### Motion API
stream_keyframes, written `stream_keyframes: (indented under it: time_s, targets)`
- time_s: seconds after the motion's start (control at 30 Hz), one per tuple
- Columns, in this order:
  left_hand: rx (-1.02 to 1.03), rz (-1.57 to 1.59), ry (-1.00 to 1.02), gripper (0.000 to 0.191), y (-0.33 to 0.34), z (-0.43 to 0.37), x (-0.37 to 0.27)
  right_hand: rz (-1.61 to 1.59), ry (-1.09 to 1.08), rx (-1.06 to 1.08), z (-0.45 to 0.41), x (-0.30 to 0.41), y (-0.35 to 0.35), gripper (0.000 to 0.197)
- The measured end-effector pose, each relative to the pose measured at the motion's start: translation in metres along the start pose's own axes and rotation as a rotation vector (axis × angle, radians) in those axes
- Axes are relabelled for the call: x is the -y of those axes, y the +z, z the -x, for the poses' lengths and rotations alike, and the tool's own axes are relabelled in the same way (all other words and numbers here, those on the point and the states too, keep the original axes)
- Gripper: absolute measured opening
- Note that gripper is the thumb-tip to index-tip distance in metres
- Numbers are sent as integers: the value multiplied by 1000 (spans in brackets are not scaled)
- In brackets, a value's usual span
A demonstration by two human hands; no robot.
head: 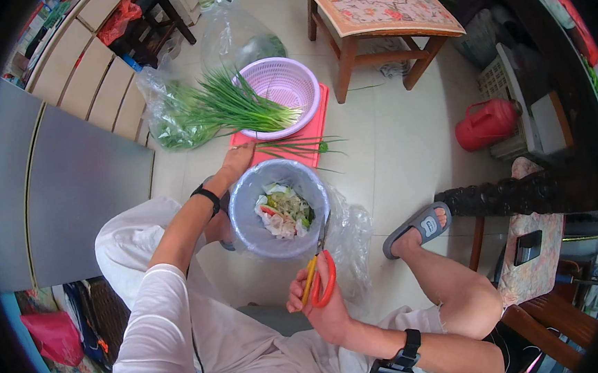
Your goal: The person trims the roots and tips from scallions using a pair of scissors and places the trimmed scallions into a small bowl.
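Observation:
My right hand (323,299) holds scissors (323,283) with one red and one yellow handle. Their blades point away from me, against the right side of a bin (241,242) lined with a pale bag. Food scraps (284,208) and crumpled tissue lie inside it. Beyond the bin, my left hand (242,156) is at the left edge of a red plastic board or tray (320,117), beside loose green stalks (296,146). Its fingers are partly hidden, so I cannot see what they grip. A thick bunch of scallions or chives (241,105) leans in a lilac plastic colander (291,72).
Plastic bags of greens (179,114) stand left of the colander, and a larger clear bag (231,35) behind it. A wooden stool (385,3) with a floral cover is farther back. A red thermos jug (487,124) stands at right. Grey cabinet doors (86,186) border the left.

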State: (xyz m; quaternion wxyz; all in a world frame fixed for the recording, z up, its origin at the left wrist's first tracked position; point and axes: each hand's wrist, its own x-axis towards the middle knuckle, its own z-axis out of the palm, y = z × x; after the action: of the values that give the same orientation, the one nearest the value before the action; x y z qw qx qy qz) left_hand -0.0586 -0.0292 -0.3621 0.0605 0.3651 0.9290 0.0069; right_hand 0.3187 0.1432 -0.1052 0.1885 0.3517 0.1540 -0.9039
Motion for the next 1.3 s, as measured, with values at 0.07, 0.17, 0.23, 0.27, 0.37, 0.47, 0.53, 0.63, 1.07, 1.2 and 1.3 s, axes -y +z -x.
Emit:
stream_keyframes:
  time_s: [0.07,0.17,0.23,0.27,0.37,0.47,0.53,0.63,1.07,1.2,1.3]
  targets:
    - [-1,-54,-16,37,-3,-3,-1,5,-8,5,0,1,0,55]
    - [100,-33,-130,38,-23,-14,-30,3,-35,-15,1,3,-7,55]
    - [110,-27,-120,38,-30,-13,-31,-2,-26,-10,1,3,-7,55]
    - [111,-37,-126,38,-24,-9,-20,6,-15,-5,1,2,-4,55]
    - [-8,-68,-69,28,-12,-9,-7,20,-14,-13,2,2,0,56]
    - [157,-94,-95,18,-21,-15,-8,27,-24,-23,-1,1,-3,55]
    - [146,-152,-76,17,-29,-16,-7,36,-29,-19,-2,1,-2,55]
    - [172,-211,-26,22,-53,-13,-6,47,-21,-7,-2,2,2,56]
    - [857,777,-272,13,-228,33,-53,95,-73,32,-9,-9,0,55]
    - [784,1149,-430,21,-283,60,-99,174,-103,51,-8,-4,0,55]
    - [641,1538,-434,19,-307,78,-135,190,-106,51,-5,-2,3,52]
